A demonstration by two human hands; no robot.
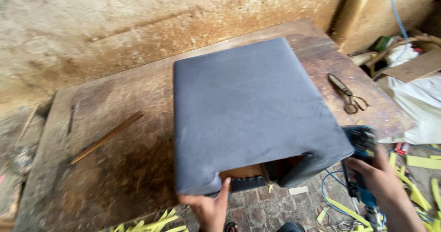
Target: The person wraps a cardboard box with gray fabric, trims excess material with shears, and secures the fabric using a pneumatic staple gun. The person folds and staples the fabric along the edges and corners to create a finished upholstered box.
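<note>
A square cushion covered in grey fabric [248,108] lies on a worn wooden table [124,158], its near edge hanging over the table's front. At that near edge the fabric is open and a wooden frame shows inside. My left hand [209,207] grips the lower front edge of the grey fabric. My right hand [379,177] holds a blue power tool [360,142] next to the cushion's near right corner; a blue cord trails below it.
Old scissors [347,94] lie on the table right of the cushion. A thin wooden stick [106,137] rests at the left. Yellow foam strips [415,177] litter the brick floor. Clutter and white cloth [420,101] sit at the right. A stained wall stands behind.
</note>
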